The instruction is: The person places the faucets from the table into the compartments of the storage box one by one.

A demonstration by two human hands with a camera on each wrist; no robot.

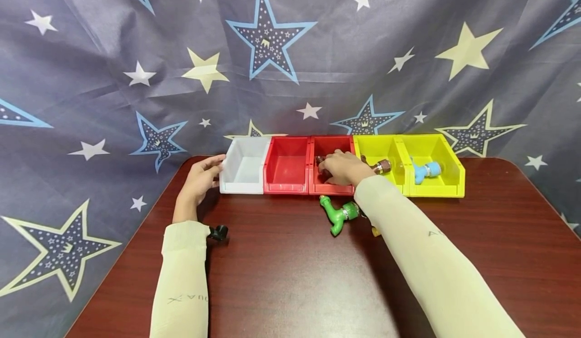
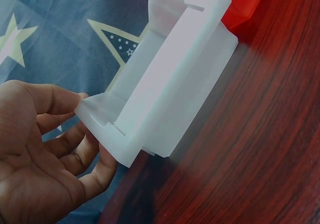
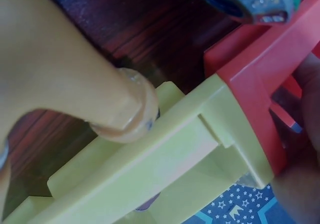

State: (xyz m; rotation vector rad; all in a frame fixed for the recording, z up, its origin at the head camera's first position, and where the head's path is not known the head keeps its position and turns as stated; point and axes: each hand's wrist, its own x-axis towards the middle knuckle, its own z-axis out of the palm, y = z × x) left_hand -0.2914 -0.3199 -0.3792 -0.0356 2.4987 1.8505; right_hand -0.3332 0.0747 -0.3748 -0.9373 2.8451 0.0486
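At the left end of the bin row, my left hand (image 1: 198,182) grips the side edge of a white bin (image 1: 245,174), its bent fingers (image 2: 60,101) at the rim and outer wall. My right hand (image 1: 342,167) reaches down into the second red bin (image 1: 331,188) and holds a brown tap (image 1: 320,161), mostly covered by the fingers. Another brown tap (image 1: 382,166) lies in the first yellow bin, next to my right wrist. In the right wrist view, only part of this hand (image 3: 307,134) shows at the right edge.
A green tap (image 1: 338,214) lies before the bins; a yellow-orange tap (image 1: 375,231) is mostly hidden by my right sleeve. A light blue tap (image 1: 426,171) sits in the end yellow bin (image 1: 433,191). Beside my left cuff is a black tap (image 1: 220,233). A starred curtain hangs behind.
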